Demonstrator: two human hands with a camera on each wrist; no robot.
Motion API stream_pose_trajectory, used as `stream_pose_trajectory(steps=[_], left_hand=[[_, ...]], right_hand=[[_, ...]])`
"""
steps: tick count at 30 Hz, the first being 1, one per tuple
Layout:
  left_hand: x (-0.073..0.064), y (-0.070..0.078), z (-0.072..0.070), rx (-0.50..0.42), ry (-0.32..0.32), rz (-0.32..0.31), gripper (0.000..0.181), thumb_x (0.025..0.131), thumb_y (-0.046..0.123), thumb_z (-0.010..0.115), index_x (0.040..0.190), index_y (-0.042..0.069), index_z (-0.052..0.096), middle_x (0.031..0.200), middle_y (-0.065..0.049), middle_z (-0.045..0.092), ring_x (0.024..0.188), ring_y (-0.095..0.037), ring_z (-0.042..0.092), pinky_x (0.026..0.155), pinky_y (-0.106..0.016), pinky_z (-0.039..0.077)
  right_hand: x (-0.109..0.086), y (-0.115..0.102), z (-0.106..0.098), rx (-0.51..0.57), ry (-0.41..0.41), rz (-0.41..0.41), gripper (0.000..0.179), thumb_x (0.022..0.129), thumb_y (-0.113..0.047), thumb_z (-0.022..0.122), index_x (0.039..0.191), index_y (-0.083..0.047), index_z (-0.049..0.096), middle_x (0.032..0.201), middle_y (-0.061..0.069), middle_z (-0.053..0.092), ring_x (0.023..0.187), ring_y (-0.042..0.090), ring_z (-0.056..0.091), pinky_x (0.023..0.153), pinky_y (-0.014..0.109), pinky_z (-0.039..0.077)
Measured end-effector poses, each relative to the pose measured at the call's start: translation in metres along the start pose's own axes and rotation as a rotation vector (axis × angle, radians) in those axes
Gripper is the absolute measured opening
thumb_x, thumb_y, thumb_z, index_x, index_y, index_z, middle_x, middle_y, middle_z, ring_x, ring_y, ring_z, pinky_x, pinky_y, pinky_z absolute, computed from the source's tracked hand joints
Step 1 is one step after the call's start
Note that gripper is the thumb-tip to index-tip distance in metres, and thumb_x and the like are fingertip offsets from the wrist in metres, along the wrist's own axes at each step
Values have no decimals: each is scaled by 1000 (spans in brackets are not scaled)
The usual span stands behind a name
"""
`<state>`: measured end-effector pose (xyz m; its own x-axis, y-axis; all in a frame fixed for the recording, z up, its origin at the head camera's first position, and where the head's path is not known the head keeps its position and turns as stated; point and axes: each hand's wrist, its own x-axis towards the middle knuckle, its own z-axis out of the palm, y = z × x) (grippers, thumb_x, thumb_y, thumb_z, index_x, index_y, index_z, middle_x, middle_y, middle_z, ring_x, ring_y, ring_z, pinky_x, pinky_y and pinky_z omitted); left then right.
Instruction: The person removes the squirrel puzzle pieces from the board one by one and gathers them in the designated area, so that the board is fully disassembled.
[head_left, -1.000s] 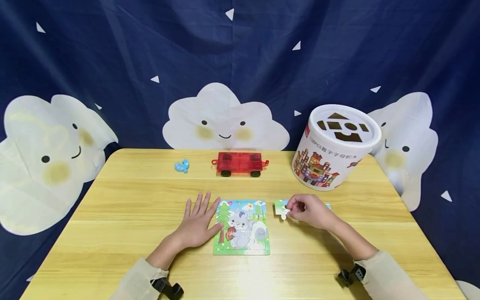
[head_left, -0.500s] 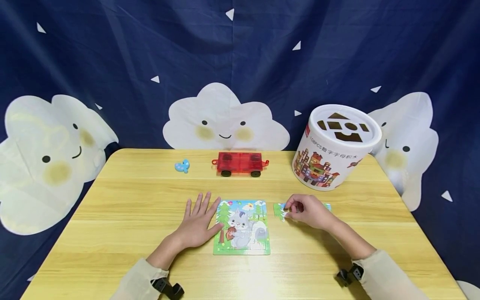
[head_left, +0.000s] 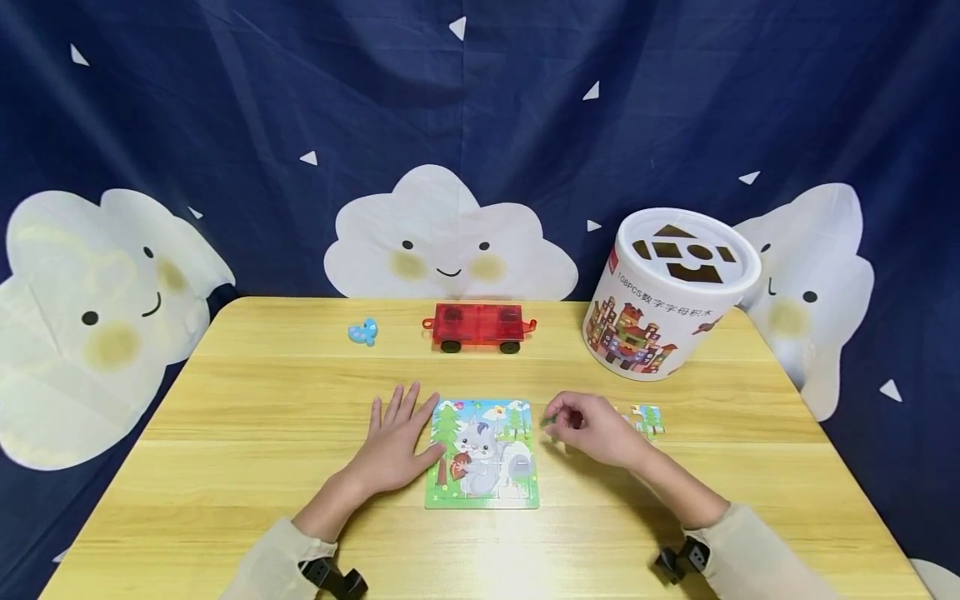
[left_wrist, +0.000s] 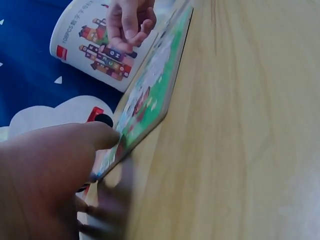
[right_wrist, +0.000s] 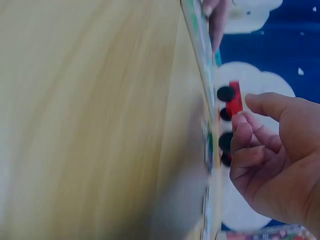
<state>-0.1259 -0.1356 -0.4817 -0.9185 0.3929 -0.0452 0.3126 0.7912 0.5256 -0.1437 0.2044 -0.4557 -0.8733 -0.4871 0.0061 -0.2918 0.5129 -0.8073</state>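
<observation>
A square squirrel puzzle [head_left: 482, 479] lies flat on the wooden table, its picture facing up. My left hand [head_left: 393, 450] rests along its left side with fingers spread and the thumb on the puzzle's edge. Just right of the puzzle, my right hand [head_left: 596, 427] hovers low with loosely bent fingers. In the right wrist view its thumb and fingertips are apart, with no piece seen between them. A small green patch, likely a puzzle piece [right_wrist: 209, 142], lies below the hand. More puzzle pieces [head_left: 649, 420] lie beyond that hand, partly covered by it.
Toward the back of the table [head_left: 247, 400] stand a clear red toy wagon [head_left: 477, 323] and a small blue toy animal [head_left: 363, 332]. A large white bucket [head_left: 667, 292] of building blocks stands at the back right. A dark blue cloud-patterned curtain [head_left: 517, 125] hangs behind.
My right hand first pinches a piece right of the puzzle and lowers it, then shifts left over it, uncovering the pieces farther right. My left hand stays in place.
</observation>
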Motion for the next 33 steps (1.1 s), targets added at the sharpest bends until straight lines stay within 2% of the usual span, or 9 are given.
stream_pose_trajectory(steps=[3,6,11,15,20,33], left_hand=[[3,6,2,-24,48,3,75,97,38,66,156,3,38,163,-30,20,152,-50,8,117,-70,-2],[4,16,4,-30,67,31,74,97,38,67,156,3,40,163,-30,23,152,-48,11,118,-68,1],[6,38,10,-17,12,127,72,101,44,61,157,5,39,165,-23,22,154,-43,11,121,-63,2],[9,49,18,17,-51,174,72,104,47,54,159,6,34,167,-20,19,154,-42,8,121,-63,5],[10,56,28,95,-104,173,79,103,52,52,161,4,28,168,-23,12,154,-43,4,121,-64,3],[10,63,38,208,-135,132,96,96,70,48,163,7,21,168,-24,3,154,-43,-3,120,-65,-3]], right_hand=[[1,-4,10,30,-21,11,12,92,0,69,103,-2,69,79,-1,60,68,10,53,59,20,46],[3,-9,19,44,-33,35,14,92,0,69,105,-1,68,79,-1,60,68,10,53,59,21,46],[6,-14,30,35,-32,68,17,91,0,70,108,-2,66,76,-2,58,63,8,50,56,21,42],[8,-15,37,-2,-32,70,16,93,-2,69,109,-3,66,73,-3,57,59,6,46,54,21,39],[11,-15,41,-25,-32,79,15,94,-4,70,108,-4,66,71,-3,55,57,5,44,54,21,37],[13,-17,42,-47,-30,125,12,92,-2,70,104,-4,66,71,-3,53,59,8,44,53,21,37]])
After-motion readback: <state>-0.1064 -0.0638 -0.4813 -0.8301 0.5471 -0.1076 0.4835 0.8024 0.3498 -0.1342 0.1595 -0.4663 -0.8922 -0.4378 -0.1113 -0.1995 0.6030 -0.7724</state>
